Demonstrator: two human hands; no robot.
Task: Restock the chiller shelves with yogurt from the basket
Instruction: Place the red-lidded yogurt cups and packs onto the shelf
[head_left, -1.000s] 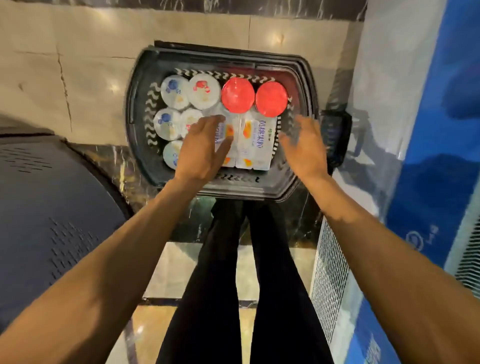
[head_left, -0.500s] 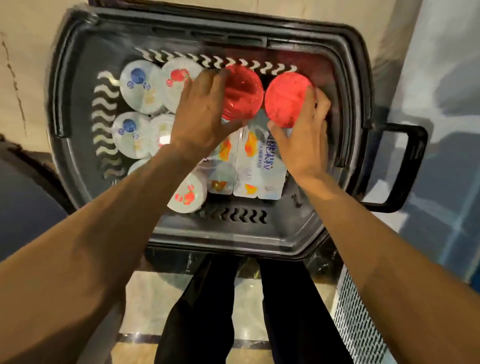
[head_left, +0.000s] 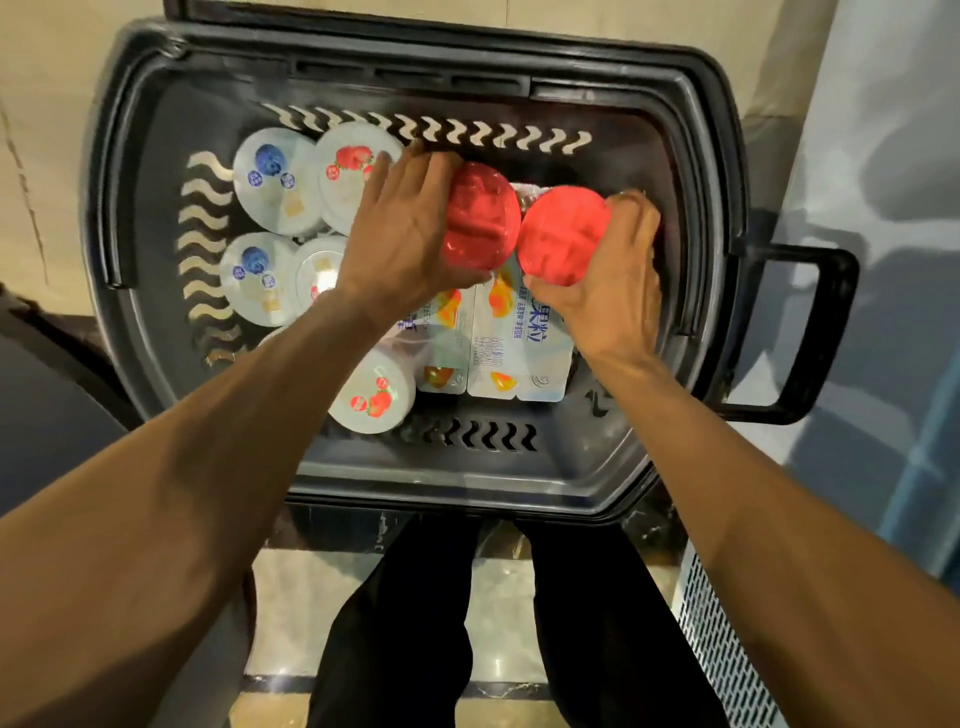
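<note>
A black plastic basket (head_left: 140, 156) sits on the floor below me, holding yogurt. My left hand (head_left: 405, 239) grips a red-lidded yogurt tub (head_left: 480, 218), tilted up off the basket contents. My right hand (head_left: 613, 280) grips a second red-lidded tub (head_left: 563, 236) right beside the first. Under them lie flat white yogurt packs with fruit pictures (head_left: 511, 358). Round white cups fill the left side: blueberry-lidded cups (head_left: 270, 176) and strawberry-lidded cups (head_left: 353, 171), plus one strawberry cup (head_left: 371, 395) near the front.
The basket's black handle (head_left: 795, 332) sticks out to the right, toward the chiller's pale side panel (head_left: 883, 156) and its vent grille (head_left: 722, 639). A dark rounded object (head_left: 47, 395) stands on the left. My black-trousered legs (head_left: 415, 623) are below the basket.
Both hands reached into the basket, closed around the two red-lidded tubs and began lifting and tilting them. The view has moved closer to the basket.
</note>
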